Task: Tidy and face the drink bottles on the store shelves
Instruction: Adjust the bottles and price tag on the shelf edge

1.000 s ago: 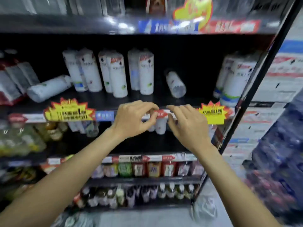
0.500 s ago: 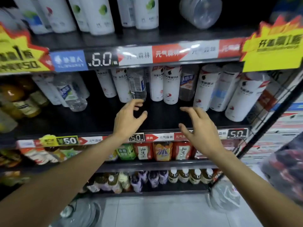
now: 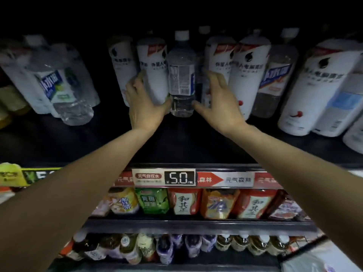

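While both arms are stretched onto the dark shelf (image 3: 176, 142), a clear water bottle (image 3: 181, 75) with a white cap is seen standing upright between the two hands, and it serves as the landmark. Far to its left, a clear bottle with a blue and green label (image 3: 62, 91) is seen leaning among white bottles. Just left of the landmark, a white-sleeved bottle (image 3: 153, 71) is grasped by the left hand (image 3: 145, 107), whose fingers are curled behind it and whose thumb reaches the clear water bottle's base. Just right of the landmark, the right hand (image 3: 218, 103) is held with fingers spread and only loosely bent toward the dark gap beside it; whether anything is touched cannot be told. Further right, a tall white bottle (image 3: 247, 75) and a clear bottle with a blue and orange label (image 3: 275, 83) are lined up. Below the landmark, a price tag (image 3: 179, 177) reading 5.0 is fixed to the shelf edge.
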`<state>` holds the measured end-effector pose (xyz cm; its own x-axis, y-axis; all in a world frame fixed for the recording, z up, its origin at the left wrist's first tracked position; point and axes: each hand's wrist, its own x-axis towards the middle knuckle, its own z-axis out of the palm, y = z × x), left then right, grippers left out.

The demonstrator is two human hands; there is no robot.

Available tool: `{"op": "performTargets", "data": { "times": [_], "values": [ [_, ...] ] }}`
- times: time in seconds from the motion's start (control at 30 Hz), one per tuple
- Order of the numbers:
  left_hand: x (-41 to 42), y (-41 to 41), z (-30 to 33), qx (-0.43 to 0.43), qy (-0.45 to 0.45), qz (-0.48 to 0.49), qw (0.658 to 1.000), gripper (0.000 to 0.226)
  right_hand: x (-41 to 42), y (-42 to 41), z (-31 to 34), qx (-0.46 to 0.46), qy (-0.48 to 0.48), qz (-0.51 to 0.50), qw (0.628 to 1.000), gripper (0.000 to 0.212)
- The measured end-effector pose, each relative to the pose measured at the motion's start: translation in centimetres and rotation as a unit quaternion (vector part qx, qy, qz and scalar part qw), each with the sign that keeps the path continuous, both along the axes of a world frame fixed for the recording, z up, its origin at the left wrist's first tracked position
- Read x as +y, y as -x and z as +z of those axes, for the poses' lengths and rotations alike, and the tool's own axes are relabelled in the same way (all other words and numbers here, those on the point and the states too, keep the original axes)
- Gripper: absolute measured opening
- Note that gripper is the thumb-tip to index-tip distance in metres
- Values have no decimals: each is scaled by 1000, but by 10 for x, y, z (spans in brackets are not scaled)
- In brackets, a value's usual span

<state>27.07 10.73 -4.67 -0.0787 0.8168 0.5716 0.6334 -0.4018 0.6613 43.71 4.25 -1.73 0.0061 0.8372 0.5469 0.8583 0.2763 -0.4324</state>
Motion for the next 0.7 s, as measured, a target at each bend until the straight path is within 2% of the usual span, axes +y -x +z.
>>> {"op": "performTargets", "data": {
  "times": [0.1,0.2,0.27,0.33,0.47,0.6,0.7],
  "values": [
    [18,2,-5,-33,21,-31,999,104,33,20,8,-38,-5,-34,999,83],
    [33,3,-4,-43,19,-61,997,106,55,26,20,-12,-25,-78,997,103],
    [42,7,0,-61,4,-92,994,108,64,27,25,-57,-26,-107,992,108],
    [51,12,3,-50,4,-116,992,108,70,28,28,-81,-17,-121,989,103],
    [54,22,6,-4,-1,-144,990,108,64,32,29,-52,-58,-93,993,90],
    [46,44,7,-16,23,-171,985,110,32,40,31,-29,-59,-25,998,91],
    [28,55,11,-62,55,-209,974,109,9,50,30,4,-38,33,999,91]
  ]
}}
